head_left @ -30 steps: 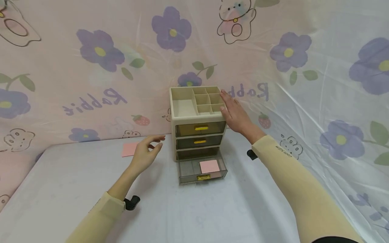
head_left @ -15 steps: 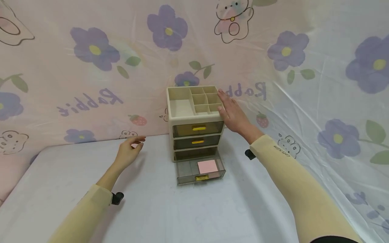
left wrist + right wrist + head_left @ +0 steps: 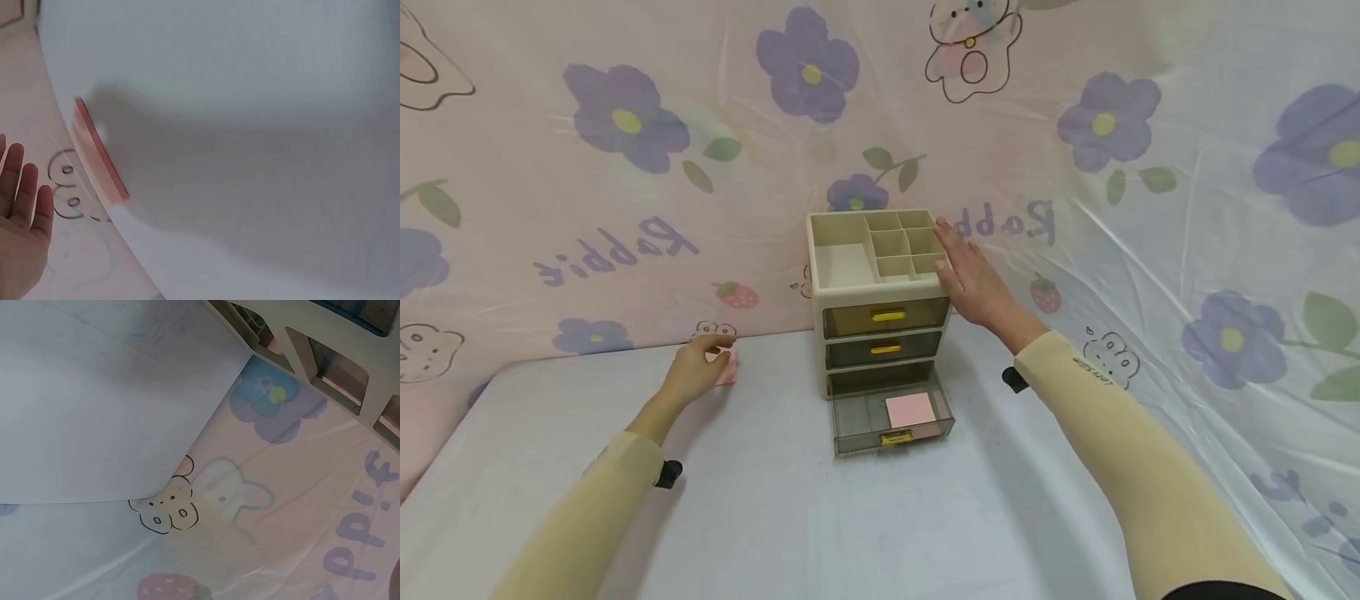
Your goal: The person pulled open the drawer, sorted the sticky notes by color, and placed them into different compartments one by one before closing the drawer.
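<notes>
A cream desktop organizer [image 3: 880, 293] with a divided top tray stands at the back of the table. Its bottom drawer [image 3: 857, 417] is pulled out, with a pink pad of sticky notes [image 3: 912, 410] inside. My right hand [image 3: 973, 283] rests with extended fingers along the organizer's upper right edge; the right wrist view shows the openwork side [image 3: 369, 353]. Another pink sticky-note pad [image 3: 728, 368] lies near the table's back edge, partly hidden by my left hand [image 3: 692, 371]. Seen from the left wrist, this pad [image 3: 99, 153] is apart from the loosely extended fingers [image 3: 26, 194].
The two upper drawers [image 3: 886, 333] with yellow handles are closed. A patterned curtain [image 3: 752, 183] hangs right behind the white table [image 3: 760, 517] and runs along its right side.
My left hand has moved left, away from the organizer and over to the left part of the loose pink pad. The right hand stays against the organizer; the view has shifted slightly.
</notes>
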The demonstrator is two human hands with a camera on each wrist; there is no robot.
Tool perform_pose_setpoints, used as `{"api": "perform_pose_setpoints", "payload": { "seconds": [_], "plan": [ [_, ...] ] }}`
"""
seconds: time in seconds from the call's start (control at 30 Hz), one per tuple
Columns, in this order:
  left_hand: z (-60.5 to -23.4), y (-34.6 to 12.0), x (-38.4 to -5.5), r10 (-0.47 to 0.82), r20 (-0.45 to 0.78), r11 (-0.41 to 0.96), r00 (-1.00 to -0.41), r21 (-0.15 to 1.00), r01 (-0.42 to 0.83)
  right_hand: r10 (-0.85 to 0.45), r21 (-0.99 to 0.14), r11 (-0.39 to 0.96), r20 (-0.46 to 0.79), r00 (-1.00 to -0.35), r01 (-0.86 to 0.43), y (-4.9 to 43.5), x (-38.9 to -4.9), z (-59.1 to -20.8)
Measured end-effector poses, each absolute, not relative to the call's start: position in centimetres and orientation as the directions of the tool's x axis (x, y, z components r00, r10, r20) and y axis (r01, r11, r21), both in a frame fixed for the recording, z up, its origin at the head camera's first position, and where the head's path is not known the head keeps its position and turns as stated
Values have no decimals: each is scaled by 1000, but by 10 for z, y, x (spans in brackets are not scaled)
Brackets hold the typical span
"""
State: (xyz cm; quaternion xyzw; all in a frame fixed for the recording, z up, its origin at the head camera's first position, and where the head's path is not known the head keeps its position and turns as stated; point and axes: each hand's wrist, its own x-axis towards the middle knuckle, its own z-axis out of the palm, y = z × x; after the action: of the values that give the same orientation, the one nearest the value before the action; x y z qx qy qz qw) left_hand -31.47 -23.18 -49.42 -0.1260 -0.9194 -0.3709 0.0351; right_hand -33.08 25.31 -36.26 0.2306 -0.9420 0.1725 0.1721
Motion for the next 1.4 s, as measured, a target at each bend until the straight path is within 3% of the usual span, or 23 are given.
{"api": "perform_pose_setpoints", "payload": {
  "seconds": [0.33, 0.57, 0.97, 1.4],
  "plan": [
    [-498, -253, -330, 315, 108, 803, -943, 498, 326, -367, -249, 840, 394, -843, -482, 253, -330, -363],
    [-498, -264, -333, 311, -1, 822, -950, 502, 268, -378, -236, 833, 420, -825, -501, 252, -331, -361],
    [-510, -273, -331, 302, -63, 857, -951, 454, 242, -366, -249, 841, 394, -843, -481, 251, -331, -361],
    [-517, -273, -333, 268, -35, 860, -963, 460, 222, -366, -250, 839, 397, -842, -483, 252, -331, -363]
  ]
}}
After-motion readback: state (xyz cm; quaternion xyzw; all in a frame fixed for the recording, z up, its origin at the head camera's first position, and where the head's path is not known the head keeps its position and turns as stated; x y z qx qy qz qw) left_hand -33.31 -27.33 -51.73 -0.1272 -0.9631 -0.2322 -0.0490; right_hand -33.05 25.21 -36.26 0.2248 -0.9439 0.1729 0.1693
